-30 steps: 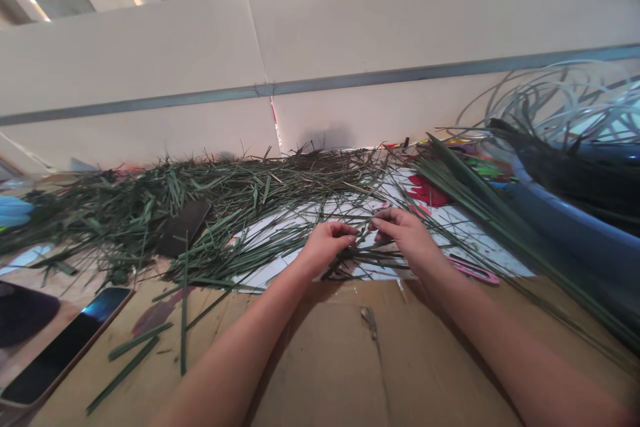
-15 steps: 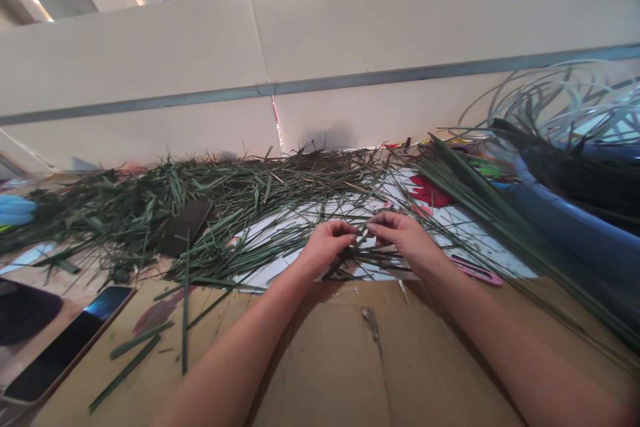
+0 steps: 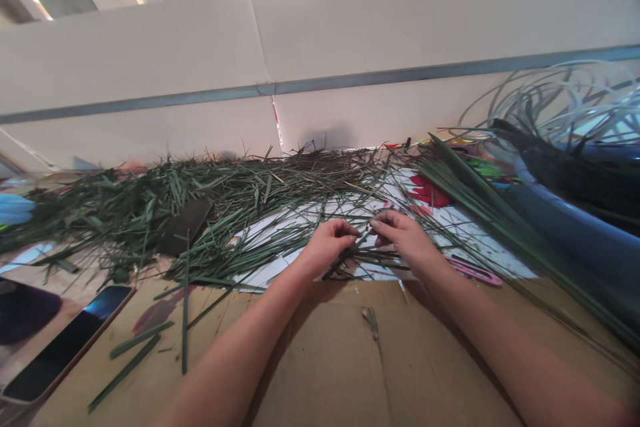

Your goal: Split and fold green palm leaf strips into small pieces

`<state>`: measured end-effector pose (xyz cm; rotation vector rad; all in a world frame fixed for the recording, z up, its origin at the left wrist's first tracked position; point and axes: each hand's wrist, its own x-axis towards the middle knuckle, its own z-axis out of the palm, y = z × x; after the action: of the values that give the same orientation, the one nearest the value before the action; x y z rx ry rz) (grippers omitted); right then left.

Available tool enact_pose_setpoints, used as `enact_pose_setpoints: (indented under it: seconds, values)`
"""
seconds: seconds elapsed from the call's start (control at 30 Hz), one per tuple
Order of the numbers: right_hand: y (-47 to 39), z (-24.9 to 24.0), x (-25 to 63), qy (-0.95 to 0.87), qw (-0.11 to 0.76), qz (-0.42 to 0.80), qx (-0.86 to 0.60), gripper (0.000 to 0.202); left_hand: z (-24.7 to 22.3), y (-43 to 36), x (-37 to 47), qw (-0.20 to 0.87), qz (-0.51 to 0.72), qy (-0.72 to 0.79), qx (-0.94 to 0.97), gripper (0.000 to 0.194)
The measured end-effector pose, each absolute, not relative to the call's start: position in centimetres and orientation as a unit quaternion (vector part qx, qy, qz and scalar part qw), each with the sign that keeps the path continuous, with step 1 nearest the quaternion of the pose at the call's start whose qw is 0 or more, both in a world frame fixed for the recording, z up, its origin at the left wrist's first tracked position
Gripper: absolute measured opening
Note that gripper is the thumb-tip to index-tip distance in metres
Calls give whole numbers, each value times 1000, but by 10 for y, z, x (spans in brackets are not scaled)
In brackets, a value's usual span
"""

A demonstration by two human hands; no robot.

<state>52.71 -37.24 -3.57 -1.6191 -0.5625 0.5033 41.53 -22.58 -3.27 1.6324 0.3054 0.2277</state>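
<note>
My left hand (image 3: 331, 241) is closed in a pinch on a thin green strip (image 3: 364, 237) above the white sheet. Just to its right, my right hand (image 3: 397, 232) pinches the strip's other side between thumb and fingers. A small gap separates the two hands. Cut green leaf strips (image 3: 250, 253) lie beneath and to the left of them, on the white sheet (image 3: 505, 257). Near my right wrist is a pink-handled tool (image 3: 475, 270).
A long heap of cut leaves (image 3: 170, 187) runs along the white panel. Cardboard (image 3: 325, 353) covers the near surface. A phone (image 3: 70, 340) lies at left, with a blue-gloved hand (image 3: 15, 209) beyond. At right stand a blue basin (image 3: 575, 207) and clear coiled strips (image 3: 565, 97).
My right hand has shifted slightly to the right, widening the gap between my hands. My left hand has barely moved.
</note>
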Motion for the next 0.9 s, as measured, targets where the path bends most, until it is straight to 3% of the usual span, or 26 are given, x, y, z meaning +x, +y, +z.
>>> enact_pose_setpoints:
  seconds: [0.5,0.9]
  values:
    - [-373,-39,530,-269,595,191,-733,32,-33,-224,415,609,90,120,779,11]
    - [-371,-38,527,-312,581,208,-723,32,-36,-228,415,607,101,109,781,24]
